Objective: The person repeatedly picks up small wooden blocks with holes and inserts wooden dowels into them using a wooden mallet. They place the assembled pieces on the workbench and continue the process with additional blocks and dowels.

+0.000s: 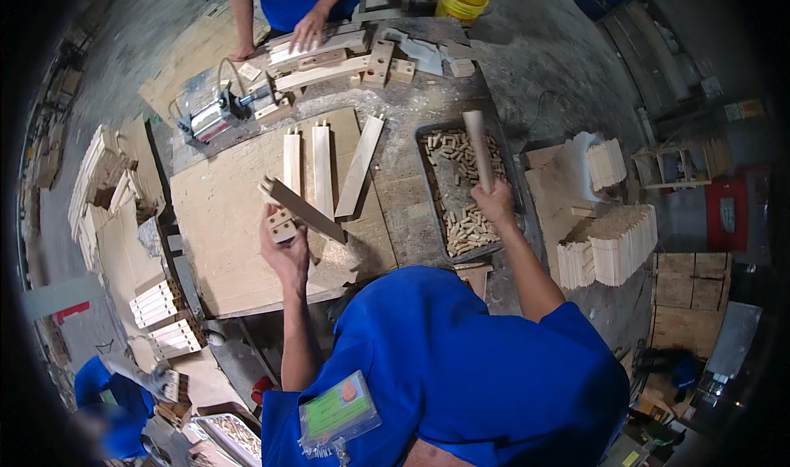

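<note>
Three doweled wooden slats (322,171) lie on the cardboard sheet (218,220), seemingly done, while loose dowels (465,228) in the tray (435,207) suggest plenty remains. My left hand (288,257) is closed around a drilled block (281,225) and another slat (306,210); my right hand (496,206) grips a blurred wooden stick (477,146) over the tray. Open tabletop (401,183) runs between cardboard and tray.
</note>
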### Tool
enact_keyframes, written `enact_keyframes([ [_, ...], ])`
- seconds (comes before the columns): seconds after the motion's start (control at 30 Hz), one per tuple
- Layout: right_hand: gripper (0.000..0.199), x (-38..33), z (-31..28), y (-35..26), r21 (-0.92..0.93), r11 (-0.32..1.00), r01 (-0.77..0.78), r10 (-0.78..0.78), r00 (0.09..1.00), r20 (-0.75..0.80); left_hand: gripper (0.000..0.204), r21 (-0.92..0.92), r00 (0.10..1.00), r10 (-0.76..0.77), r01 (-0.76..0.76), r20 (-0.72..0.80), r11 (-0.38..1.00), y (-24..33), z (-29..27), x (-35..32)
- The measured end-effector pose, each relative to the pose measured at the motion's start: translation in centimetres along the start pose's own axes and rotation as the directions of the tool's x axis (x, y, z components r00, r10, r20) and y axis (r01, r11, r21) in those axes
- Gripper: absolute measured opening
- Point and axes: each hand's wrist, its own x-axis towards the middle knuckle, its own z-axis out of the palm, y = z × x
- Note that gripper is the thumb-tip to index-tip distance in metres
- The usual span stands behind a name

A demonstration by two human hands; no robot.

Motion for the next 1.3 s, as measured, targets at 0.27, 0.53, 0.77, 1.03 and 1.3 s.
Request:
enact_keyframes([
  [0.27, 0.035, 7.1, 2.0, 6.5, -0.28, 0.952, -0.122, 0.094, 0.989, -0.11, 0.057, -0.079, 0.995, -0.034, 0.041, 0.093, 0.996, 1.7, 0.8, -3.8],
  [0.53, 0.041, 10.6, 6.9, 7.1, -0.516, 0.855, -0.042, -0.046, 0.987, -0.155, 0.055, 0.143, 0.961, 0.045, -0.087, 0.271, 0.986, 2.6, 4.0, -6.7],
  [0.77, 0.037, 8.6, 6.8, 8.0, -0.433, 0.895, 0.111, -0.175, 0.978, -0.11, 0.056, 0.149, 0.942, 0.095, -0.149, 0.322, 0.977, 2.0, 5.0, -6.1],
  [1.03, 0.021, -1.2, 3.6, -3.8, 0.065, 0.962, 0.264, -0.266, 0.871, 0.412, 0.059, 0.054, 0.931, 0.043, -0.067, 0.362, 0.996, 0.5, 5.7, -6.8],
  [1.3, 0.017, -6.2, 5.6, -12.2, 0.118, 0.538, 0.835, -0.638, 0.312, 0.704, 0.06, 0.176, 0.887, 0.178, -0.274, 0.425, 0.945, 0.8, 5.9, -6.4],
])
